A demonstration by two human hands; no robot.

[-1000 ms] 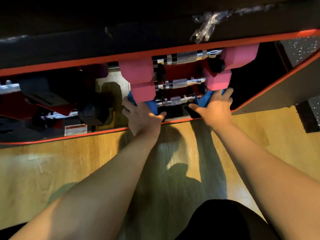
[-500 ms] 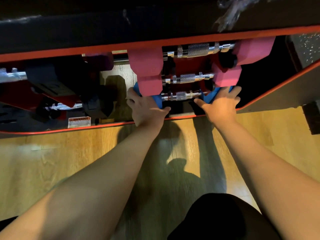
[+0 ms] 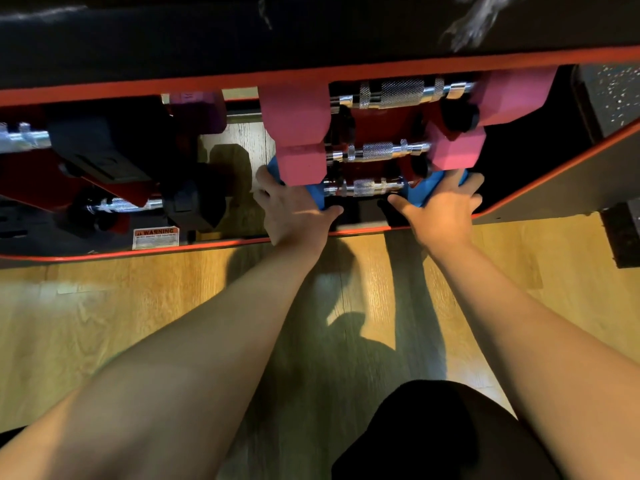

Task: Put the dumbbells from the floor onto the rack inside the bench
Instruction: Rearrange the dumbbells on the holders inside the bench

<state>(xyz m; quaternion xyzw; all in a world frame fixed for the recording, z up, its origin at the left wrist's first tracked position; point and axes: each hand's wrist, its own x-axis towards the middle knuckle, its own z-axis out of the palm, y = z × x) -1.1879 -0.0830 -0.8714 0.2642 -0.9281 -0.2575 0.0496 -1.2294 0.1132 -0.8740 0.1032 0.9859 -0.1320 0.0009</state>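
Note:
A blue dumbbell (image 3: 420, 190) with a chrome handle lies lowest on the red rack (image 3: 381, 128) inside the bench. My left hand (image 3: 292, 213) cups its left head and my right hand (image 3: 440, 213) cups its right head. Above it rest two pink dumbbells, a smaller one (image 3: 453, 150) and a larger one (image 3: 294, 114), both with knurled chrome handles. The bench's black lid (image 3: 242, 39) with a red edge stands open above.
Black dumbbells (image 3: 194, 202) and a purple one (image 3: 197, 110) sit on the left side of the bench interior, near a warning label (image 3: 156, 237). The wooden floor (image 3: 104, 323) stretches below. A black speckled block (image 3: 623, 237) sits at the right.
Both hands have stayed on the blue dumbbell's ends; the view has shifted slightly so the rack appears a little further right and lower.

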